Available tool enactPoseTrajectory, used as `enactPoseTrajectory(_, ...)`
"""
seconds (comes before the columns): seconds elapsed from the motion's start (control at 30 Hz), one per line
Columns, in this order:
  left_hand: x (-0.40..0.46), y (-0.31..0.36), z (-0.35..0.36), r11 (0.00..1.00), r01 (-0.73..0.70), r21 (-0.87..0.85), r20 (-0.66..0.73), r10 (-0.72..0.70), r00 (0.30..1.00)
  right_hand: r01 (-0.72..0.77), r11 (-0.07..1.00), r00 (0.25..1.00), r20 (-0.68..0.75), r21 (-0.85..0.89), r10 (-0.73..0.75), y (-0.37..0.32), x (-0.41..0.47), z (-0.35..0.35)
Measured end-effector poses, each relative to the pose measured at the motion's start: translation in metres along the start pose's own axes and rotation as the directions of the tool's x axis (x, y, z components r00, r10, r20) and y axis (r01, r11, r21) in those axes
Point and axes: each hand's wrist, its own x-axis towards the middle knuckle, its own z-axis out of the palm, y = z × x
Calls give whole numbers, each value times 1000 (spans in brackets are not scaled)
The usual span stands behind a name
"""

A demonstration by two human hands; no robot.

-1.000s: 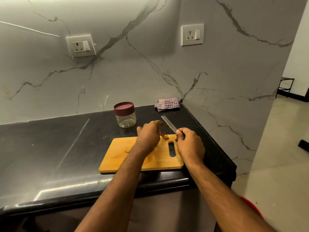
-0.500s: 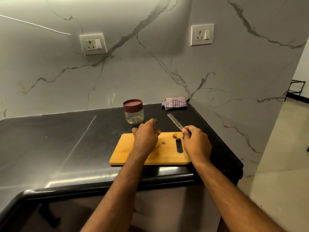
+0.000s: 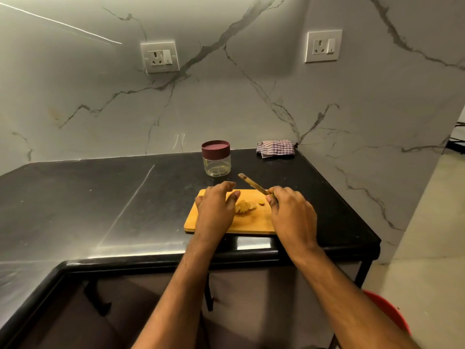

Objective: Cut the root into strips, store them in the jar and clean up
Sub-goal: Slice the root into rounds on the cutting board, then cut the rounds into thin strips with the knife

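Black table by a marble wall: root (image 3: 244, 206) slices lie mid-board (image 3: 254, 222), touching the loose-fingered left hand (image 3: 216, 210), while right hand (image 3: 292, 212) grips a knife (image 3: 251, 183) angled away.

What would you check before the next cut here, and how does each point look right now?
1. Knife held by right hand: ok.
2. Blade raised off the root slices: ok.
3. Left hand steadying the slices: cannot tell.
4. Left fingertips away from the blade: ok.
5. Cutting board flat on the counter: ok.
6. Jar open to take strips: not ok, lid on.
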Motion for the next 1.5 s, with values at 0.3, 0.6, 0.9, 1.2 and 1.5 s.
enactPoseTrajectory(0.3, -6, -40, -11, 957, 147, 250, -14, -148, 989, 170, 985, 976, 148, -36, -163, 13, 34, 25)
enactPoseTrajectory(0.6, -15, -42, -8, 958, 89, 273, -25, -86, 996, 273, 961, 954, 137, -30, -267, 8, 32, 18)
enactPoseTrajectory(0.9, -6, -35, -10, 944, 150, 294, -9, -154, 988, 426, 905, 892, 166, 3, -420, -16, -6, -3)
enactPoseTrajectory(1.2, -25, -46, -16, 989, 139, 49, -97, -134, 986, 391, 920, 901, 189, 35, -390, -18, -2, -5)
enactPoseTrajectory(1.5, -28, -60, -26, 975, 118, -186, 41, -112, 993, 316, 935, 915, 208, 160, -345, -36, -27, -13)
